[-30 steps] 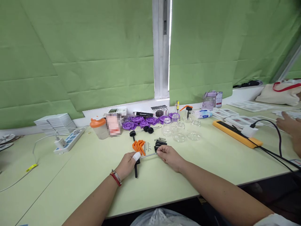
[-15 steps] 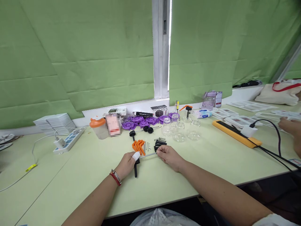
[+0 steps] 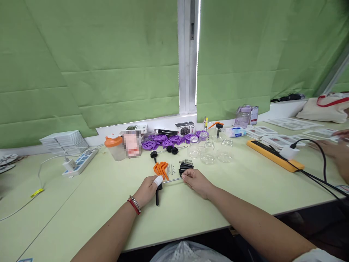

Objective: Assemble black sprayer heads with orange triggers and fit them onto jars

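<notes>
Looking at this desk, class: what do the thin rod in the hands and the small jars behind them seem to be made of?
Thin rod: probably metal; silvery, bright sheen, straight. Small jars: glass or clear plastic; see-through, glinting rims, so I cannot tell which.

A: What lies just beyond the grip?
B: Orange angled pieces and a black bundle with springs, then clear glass jars and purple wheels

A: And out to the sides?
B: Far left, a white power strip and stacked white cards; far right, a yellow power strip with a black cable
</notes>
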{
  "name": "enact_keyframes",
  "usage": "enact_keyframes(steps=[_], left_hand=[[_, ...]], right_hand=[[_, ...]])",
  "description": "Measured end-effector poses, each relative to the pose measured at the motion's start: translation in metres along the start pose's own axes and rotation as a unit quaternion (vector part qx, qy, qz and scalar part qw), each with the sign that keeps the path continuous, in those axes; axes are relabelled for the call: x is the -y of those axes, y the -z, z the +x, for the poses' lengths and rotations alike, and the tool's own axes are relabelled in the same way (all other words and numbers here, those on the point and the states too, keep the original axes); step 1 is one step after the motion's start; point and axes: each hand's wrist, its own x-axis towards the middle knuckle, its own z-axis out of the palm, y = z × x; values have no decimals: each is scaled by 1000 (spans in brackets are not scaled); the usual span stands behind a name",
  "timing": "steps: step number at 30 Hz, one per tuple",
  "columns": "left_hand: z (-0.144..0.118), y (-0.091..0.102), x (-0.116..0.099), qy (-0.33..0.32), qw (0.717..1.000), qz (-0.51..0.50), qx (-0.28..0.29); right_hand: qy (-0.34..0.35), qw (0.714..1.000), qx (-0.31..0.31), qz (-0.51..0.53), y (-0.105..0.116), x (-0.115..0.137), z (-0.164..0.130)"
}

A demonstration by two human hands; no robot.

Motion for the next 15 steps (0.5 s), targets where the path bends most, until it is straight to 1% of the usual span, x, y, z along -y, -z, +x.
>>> enact_keyframes(steps=[6, 15], left_hand=[[0, 0, -1, -7, 1000, 2, 1], [-1, 0, -2, 0, 1000, -4, 1]], right_hand=[[3, 1000, 4, -19, -1, -2, 1], [22, 998, 4, -64, -2, -3, 1]])
